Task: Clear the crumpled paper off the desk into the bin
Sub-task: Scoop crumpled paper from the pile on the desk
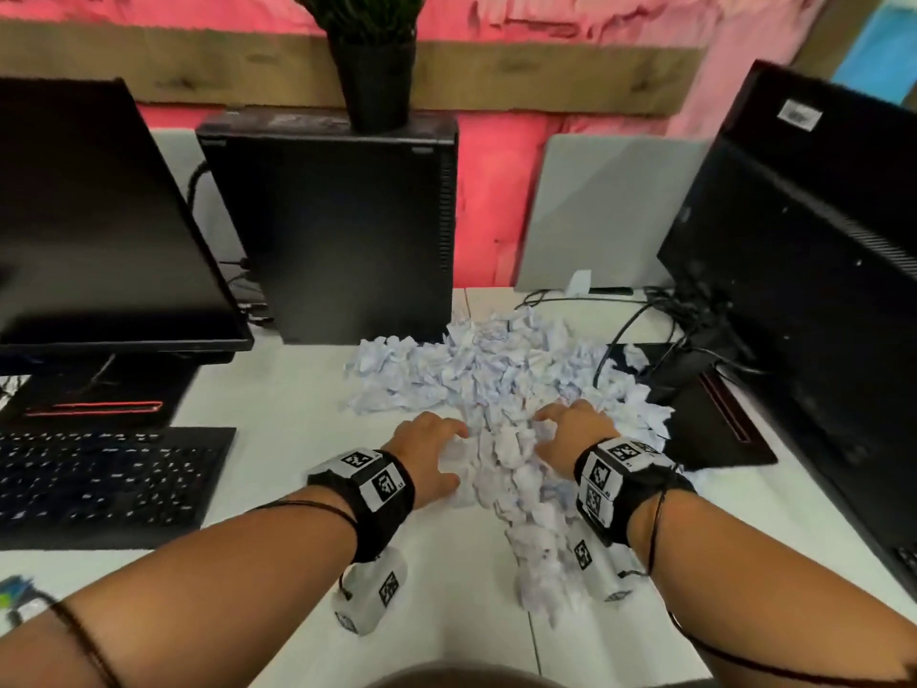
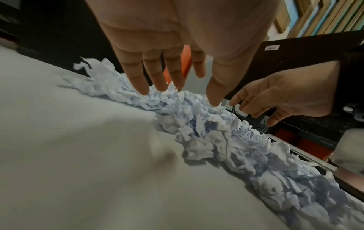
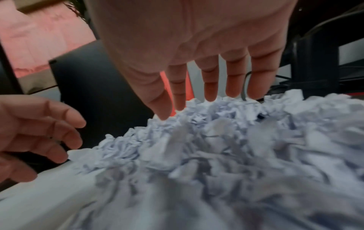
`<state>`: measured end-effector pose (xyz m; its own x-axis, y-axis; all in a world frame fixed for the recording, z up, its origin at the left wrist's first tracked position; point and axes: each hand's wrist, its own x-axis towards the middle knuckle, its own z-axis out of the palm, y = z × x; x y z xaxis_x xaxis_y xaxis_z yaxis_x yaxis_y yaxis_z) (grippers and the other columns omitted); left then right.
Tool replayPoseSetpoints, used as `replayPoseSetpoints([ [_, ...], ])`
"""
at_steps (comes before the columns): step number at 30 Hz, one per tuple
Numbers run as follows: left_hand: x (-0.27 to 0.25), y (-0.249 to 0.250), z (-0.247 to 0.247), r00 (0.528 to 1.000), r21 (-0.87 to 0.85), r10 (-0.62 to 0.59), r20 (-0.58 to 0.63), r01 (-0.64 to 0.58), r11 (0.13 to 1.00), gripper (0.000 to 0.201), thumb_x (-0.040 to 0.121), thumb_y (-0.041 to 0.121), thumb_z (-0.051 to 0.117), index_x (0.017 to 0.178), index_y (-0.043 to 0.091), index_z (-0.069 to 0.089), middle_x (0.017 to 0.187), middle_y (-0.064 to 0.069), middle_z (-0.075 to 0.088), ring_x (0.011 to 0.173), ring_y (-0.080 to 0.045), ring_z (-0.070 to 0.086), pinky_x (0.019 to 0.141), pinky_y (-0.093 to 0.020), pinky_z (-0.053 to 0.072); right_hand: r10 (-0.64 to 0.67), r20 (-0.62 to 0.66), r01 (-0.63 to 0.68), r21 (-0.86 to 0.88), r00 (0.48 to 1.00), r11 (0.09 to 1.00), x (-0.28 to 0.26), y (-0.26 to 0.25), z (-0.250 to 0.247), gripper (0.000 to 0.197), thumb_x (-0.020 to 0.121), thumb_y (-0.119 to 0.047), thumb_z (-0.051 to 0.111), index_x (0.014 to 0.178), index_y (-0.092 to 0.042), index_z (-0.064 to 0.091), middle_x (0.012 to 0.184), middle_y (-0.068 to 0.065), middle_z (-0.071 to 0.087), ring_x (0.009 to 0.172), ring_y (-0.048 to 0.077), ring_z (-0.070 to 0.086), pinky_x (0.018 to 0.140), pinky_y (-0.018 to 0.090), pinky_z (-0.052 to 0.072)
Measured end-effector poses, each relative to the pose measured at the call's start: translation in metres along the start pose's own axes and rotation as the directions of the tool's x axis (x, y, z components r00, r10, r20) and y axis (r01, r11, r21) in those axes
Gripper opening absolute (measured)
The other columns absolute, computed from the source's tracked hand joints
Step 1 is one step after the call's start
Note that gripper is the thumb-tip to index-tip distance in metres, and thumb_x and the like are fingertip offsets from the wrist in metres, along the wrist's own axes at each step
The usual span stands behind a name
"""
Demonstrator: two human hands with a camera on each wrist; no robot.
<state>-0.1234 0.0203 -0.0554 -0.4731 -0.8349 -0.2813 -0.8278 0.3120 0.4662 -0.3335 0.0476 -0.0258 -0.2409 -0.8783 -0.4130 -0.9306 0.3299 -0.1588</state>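
Observation:
A wide heap of crumpled white paper (image 1: 496, 384) lies on the white desk (image 1: 278, 399) between the tower and the right monitor, with a tail running toward me. Both hands are spread palm-down at its near part. My left hand (image 1: 441, 454) rests on the heap's left side with straight fingers; its fingertips (image 2: 143, 91) touch the paper (image 2: 206, 132). My right hand (image 1: 560, 432) lies on the right side, its fingertips (image 3: 210, 98) on the paper (image 3: 216, 147). Neither hand grips anything. No bin is in view.
A black tower (image 1: 342, 230) with a potted plant (image 1: 372, 57) stands behind the heap. A monitor (image 1: 99, 216) and keyboard (image 1: 99, 484) are at left. A second monitor (image 1: 804, 270), its base and cables (image 1: 640, 315) crowd the right.

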Motion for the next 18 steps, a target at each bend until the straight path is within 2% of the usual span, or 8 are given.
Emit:
replayPoseSetpoints([
  [4, 0.020, 0.012, 0.015, 0.999, 0.081, -0.019, 0.051, 0.015, 0.997, 0.053, 0.085, 0.032, 0.062, 0.134, 0.039, 0.042, 0.138, 0.002, 0.035, 0.127, -0.025, 0.033, 0.105, -0.031, 0.034, -0.154, 0.079, 0.150, 0.056, 0.985, 0.987, 0.010, 0.009, 0.010, 0.052, 0.087, -0.037, 0.060, 0.136, -0.033, 0.042, 0.127, 0.010, 0.043, 0.112, 0.027, 0.053, 0.092, 0.030, 0.048],
  [8, 0.027, 0.009, 0.026, 0.987, 0.130, -0.100, 0.127, 0.084, 0.988, 0.049, 0.087, 0.030, 0.059, 0.133, 0.039, 0.045, 0.141, -0.002, 0.032, 0.125, -0.028, 0.040, 0.104, -0.033, 0.038, -0.260, 0.125, 0.251, 0.083, 0.957, 0.964, 0.015, 0.005, 0.020, 0.050, 0.087, -0.029, 0.061, 0.135, -0.032, 0.045, 0.125, 0.008, 0.043, 0.111, 0.025, 0.053, 0.090, 0.029, 0.047],
  [13, 0.030, -0.001, 0.029, 0.979, 0.114, -0.154, 0.130, 0.140, 0.984, 0.031, 0.086, 0.025, 0.061, 0.117, 0.027, 0.061, 0.132, -0.003, 0.039, 0.111, -0.024, 0.052, 0.093, -0.031, 0.046, -0.335, 0.101, 0.326, 0.098, 0.937, 0.940, 0.023, 0.001, 0.024, 0.029, 0.088, -0.018, 0.057, 0.117, -0.020, 0.060, 0.120, 0.007, 0.049, 0.108, 0.022, 0.052, 0.084, 0.022, 0.041],
  [15, 0.031, -0.004, 0.027, 0.982, 0.100, -0.146, 0.122, 0.134, 0.986, 0.025, 0.088, 0.024, 0.060, 0.113, 0.023, 0.064, 0.125, -0.002, 0.043, 0.109, -0.022, 0.053, 0.092, -0.028, 0.045, -0.336, 0.070, 0.328, 0.113, 0.939, 0.938, 0.024, 0.001, 0.023, 0.024, 0.088, -0.018, 0.056, 0.112, -0.018, 0.062, 0.117, 0.006, 0.052, 0.108, 0.022, 0.052, 0.085, 0.024, 0.041],
  [18, 0.030, -0.008, 0.021, 0.991, 0.071, -0.120, 0.063, 0.116, 0.991, 0.017, 0.090, 0.026, 0.057, 0.103, 0.025, 0.067, 0.117, 0.001, 0.050, 0.108, -0.019, 0.053, 0.090, -0.023, 0.041, -0.344, -0.012, 0.341, 0.170, 0.939, 0.924, 0.020, 0.002, 0.018, 0.018, 0.086, -0.020, 0.058, 0.103, -0.014, 0.063, 0.109, 0.005, 0.055, 0.100, 0.022, 0.054, 0.080, 0.025, 0.041],
])
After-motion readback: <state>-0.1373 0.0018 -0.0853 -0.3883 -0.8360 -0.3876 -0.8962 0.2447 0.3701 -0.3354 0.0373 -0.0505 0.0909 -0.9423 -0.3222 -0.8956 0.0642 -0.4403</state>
